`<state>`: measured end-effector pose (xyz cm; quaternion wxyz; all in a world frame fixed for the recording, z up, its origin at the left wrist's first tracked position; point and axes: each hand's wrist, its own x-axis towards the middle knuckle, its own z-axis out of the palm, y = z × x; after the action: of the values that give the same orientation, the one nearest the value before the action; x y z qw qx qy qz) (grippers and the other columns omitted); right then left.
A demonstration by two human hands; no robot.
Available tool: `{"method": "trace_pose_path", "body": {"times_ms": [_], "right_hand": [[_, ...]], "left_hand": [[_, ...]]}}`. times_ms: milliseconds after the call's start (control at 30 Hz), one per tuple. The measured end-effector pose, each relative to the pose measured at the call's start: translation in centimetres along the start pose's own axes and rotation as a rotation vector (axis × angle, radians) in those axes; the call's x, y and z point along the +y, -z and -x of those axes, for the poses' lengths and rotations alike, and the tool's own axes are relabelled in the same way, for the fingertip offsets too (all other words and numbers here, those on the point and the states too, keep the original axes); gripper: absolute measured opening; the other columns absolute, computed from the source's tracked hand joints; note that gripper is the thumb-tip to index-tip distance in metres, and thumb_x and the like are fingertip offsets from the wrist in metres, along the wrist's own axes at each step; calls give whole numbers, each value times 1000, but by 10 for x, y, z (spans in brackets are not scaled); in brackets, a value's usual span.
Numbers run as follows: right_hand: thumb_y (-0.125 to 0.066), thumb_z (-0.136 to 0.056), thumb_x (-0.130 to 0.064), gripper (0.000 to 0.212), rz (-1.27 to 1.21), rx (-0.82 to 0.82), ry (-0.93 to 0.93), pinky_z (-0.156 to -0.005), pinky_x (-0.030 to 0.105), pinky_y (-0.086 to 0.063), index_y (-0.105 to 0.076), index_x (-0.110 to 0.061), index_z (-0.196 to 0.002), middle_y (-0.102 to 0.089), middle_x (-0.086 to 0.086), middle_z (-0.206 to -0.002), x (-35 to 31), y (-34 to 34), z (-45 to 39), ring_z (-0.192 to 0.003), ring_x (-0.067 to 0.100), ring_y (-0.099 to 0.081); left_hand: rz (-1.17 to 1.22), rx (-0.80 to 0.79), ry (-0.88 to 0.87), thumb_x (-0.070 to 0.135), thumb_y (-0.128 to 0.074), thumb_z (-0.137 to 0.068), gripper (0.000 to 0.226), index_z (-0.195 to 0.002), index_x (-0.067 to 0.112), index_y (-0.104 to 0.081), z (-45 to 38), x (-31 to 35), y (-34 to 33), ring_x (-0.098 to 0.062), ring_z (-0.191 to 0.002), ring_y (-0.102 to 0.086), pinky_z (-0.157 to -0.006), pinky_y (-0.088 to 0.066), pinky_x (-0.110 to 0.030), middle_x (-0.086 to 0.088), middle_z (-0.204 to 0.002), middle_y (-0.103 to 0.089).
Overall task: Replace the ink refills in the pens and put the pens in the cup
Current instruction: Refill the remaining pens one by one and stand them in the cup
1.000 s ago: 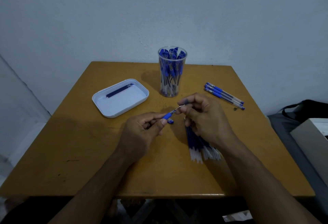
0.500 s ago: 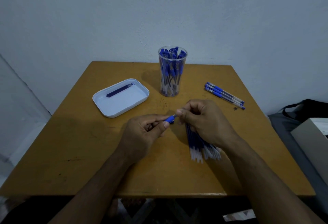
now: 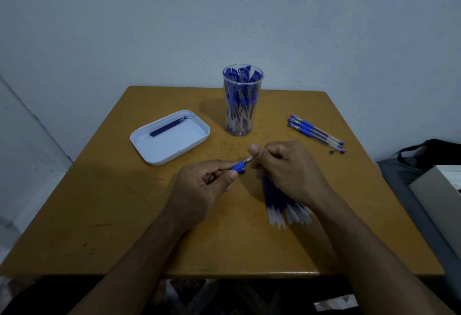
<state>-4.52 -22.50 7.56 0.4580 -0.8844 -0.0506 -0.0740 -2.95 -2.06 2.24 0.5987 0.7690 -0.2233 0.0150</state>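
At the centre of the frame, above a wooden table, two bare hands worked on a single pen. The left hand pinched the pen's blue grip between thumb and curled fingers, its metal tip aimed up and to the right. The right hand had its fingers curled beside that tip, thumb raised; whether they pinched anything could not be told. Half a second earlier the two hands had been pressed together over the pen, hiding the tip; now a small gap had opened and the tip showed between them. A second earlier the tip had likewise been in view.

Below the right hand, a fanned bundle of blue refills lay on the table, partly covered by the wrist. Just above centre stood the clear cup, upright and packed with blue-capped pens. At centre right, a row of loose pens lay side by side, well apart from the cup. At centre left sat a white tray holding a couple of dark refills along its upper edge. None of these had shifted.
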Motion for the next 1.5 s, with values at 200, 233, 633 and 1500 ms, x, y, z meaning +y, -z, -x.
{"method": "trace_pose_path", "body": {"times_ms": [200,233,633,1500], "right_hand": [[-70,-93,-31,13,-94,-62,-16,-49,13,-38,-77,-20,-89,-69,-5,-73,1,2,-1,-50,4,-52],[-67,-94,-37,23,-52,-36,-9,-49,13,-39,-76,-20,-82,-69,-5,-70,2,0,0,-51,4,-54],[-71,-93,-19,6,-87,-83,2,-50,10,-40,-76,-21,-93,-68,-11,-73,4,4,-1,-55,-3,-58],[-47,-105,-34,28,657,-43,10,-79,35,-54,-68,-23,-121,-56,-1,-111,-8,-46,-5,-90,16,-58]], "left_hand": [[0,2,0,17,-69,-94,25,-118,20,-74,-1,-1,-1,-6,-67,-64,-58,-46,-13,8,-75,-72],[6,4,2,16,-69,-94,25,-118,19,-74,0,-1,-1,-6,-68,-65,-58,-47,-13,8,-76,-72],[-25,4,-9,20,-69,-93,28,-120,18,-74,-1,-1,0,-4,-66,-63,-58,-45,-12,12,-77,-72],[28,391,32,21,-66,-99,16,-114,21,-71,-9,-11,13,-16,-70,-68,-58,-51,-21,1,-76,-72]]}}
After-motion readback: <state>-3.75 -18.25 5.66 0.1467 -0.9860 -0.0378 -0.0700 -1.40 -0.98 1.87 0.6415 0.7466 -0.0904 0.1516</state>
